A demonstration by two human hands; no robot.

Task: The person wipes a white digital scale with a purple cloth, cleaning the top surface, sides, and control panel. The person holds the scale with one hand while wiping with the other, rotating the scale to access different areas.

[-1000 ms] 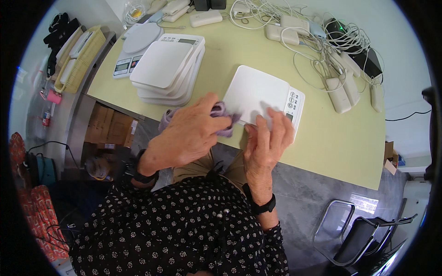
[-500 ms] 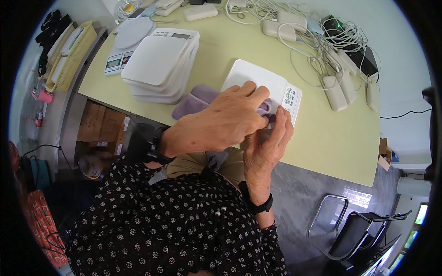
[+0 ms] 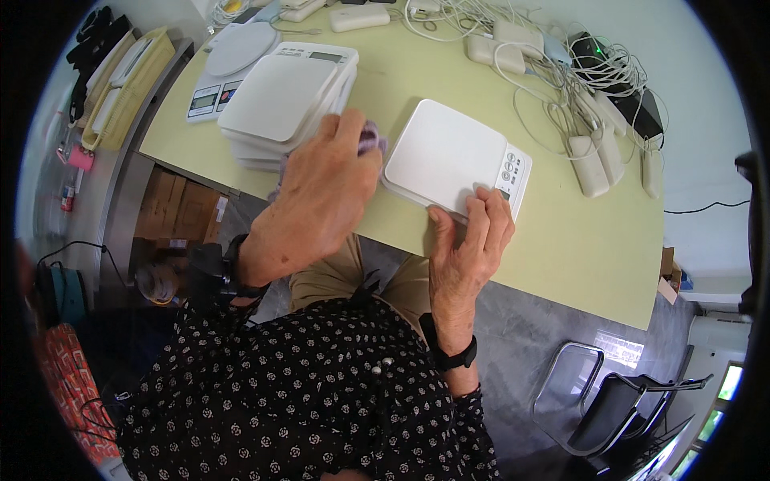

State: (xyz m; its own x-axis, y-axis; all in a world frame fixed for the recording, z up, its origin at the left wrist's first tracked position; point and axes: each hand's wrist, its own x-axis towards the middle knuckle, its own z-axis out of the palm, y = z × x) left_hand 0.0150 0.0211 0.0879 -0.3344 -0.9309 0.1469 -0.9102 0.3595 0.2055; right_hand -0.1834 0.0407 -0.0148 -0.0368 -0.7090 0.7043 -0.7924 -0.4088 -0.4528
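1. A loose black blouse of thin-looking fabric (image 3: 297, 385), printed all over with small white rosettes, covers the torso.
2. Two small, round, pale shiny beads (image 3: 382, 366) sit close together on its front.
3. A thin black fabric tie (image 3: 365, 290) shows at the blouse's edge, above the legs.
4. The matching black printed left sleeve (image 3: 191, 325) and right sleeve (image 3: 473, 417) stop short of the wrists.
5. A black strap with a bulky, dark, boxy piece (image 3: 210, 268) encircles the left wrist.
6. A smooth black wristband (image 3: 455, 357) encircles the right wrist.
7. Plain khaki-tan trousers (image 3: 327, 274) clothe the legs.
8. Left hand (image 3: 317, 196) and right hand (image 3: 472, 248) are bare.
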